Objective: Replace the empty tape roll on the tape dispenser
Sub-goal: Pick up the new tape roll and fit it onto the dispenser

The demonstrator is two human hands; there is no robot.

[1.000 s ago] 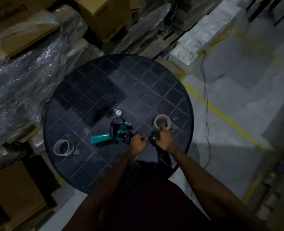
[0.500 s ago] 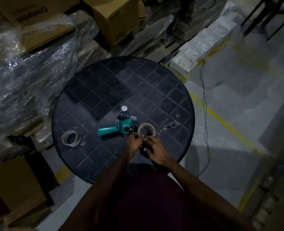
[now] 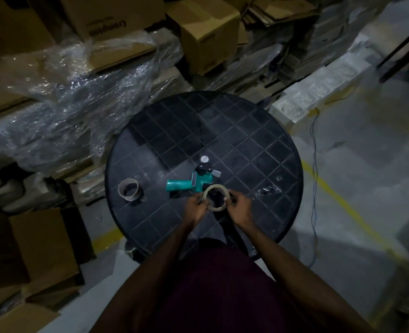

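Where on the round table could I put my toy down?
The far half of the black round gridded table, beyond the small white cap, looks bare. So does the right side near the rim. It is crowded near the front: the teal tape dispenser, the tape ring held by both hands, and the brown cardboard core at the left.

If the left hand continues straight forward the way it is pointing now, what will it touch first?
The left hand grips the tape roll and points up-right across the table. Probably the green tape dispenser just beyond comes first, though depth is hard to judge.
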